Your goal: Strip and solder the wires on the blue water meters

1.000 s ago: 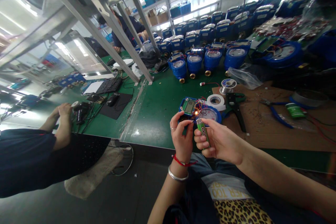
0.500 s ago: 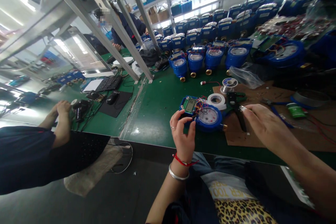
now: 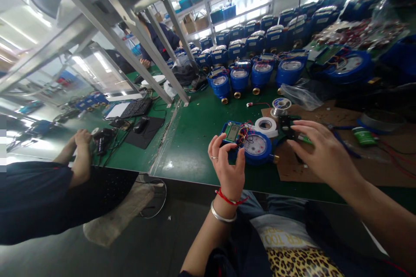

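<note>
A blue water meter lies near the table's front edge, its round dial uncovered and its small display board showing digits. Thin coloured wires run between board and dial. Curled over the meter's near left edge, my left hand grips it, with the thumb beside the dial. My right hand is closed round a pair of green and black wire strippers, thumb on the near side and fingers on the far side. The palm side of that grip is partly hidden.
Behind the meter are a roll of white tape and a solder spool. Cardboard, a green jar and blue-handled pliers lie right. Several blue meters line the back. A co-worker's hands are at left.
My right hand has gone from pinching a small pale thing to spreading and closing round the wire strippers. My left hand stays at the meter, its thumb slightly farther from the fingers.
</note>
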{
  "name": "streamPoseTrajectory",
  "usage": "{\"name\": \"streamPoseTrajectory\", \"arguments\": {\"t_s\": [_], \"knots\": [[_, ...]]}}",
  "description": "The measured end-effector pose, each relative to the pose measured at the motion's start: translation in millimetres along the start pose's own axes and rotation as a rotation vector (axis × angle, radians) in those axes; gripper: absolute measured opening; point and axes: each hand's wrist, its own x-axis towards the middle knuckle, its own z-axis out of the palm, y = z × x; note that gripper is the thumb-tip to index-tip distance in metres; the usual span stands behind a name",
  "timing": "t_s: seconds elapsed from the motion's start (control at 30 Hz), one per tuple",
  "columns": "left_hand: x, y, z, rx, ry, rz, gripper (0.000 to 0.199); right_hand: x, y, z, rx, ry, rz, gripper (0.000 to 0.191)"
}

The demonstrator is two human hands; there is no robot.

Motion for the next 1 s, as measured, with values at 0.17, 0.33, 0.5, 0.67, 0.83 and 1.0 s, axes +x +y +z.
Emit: {"name": "streamPoseTrajectory", "arguments": {"t_s": [0.17, 0.33, 0.5, 0.67, 0.83, 1.0], "knots": [[-0.3, 2.0, 0.9, 0.06, 0.027, 0.052, 0.01, 39.3, -57.3, 15.9, 0.222, -0.114, -0.38, 0.024], [0.2, 1.0, 2.1, 0.084, 0.046, 0.071, 0.008, 60.4, -67.4, 31.3, 0.229, -0.191, -0.461, 0.014], [1.5, 0.1, 3.3, 0.09, 0.05, 0.073, 0.008, 65.4, -68.2, 34.5, 0.202, -0.213, -0.478, 0.013], [2.3, 0.6, 2.8, 0.08, 0.051, 0.077, 0.003, 67.1, -65.9, 36.9, 0.195, -0.154, -0.545, 0.014], [2.2, 0.1, 1.6, 0.06, 0.028, 0.075, 0.004, 71.9, -63.7, 34.0, 0.185, -0.183, -0.615, 0.017], [-1.3, -5.1, -3.2, -0.007, 0.016, 0.028, 0.006, 72.5, -59.5, 17.1, 0.224, -0.35, -0.542, 0.033]]}}
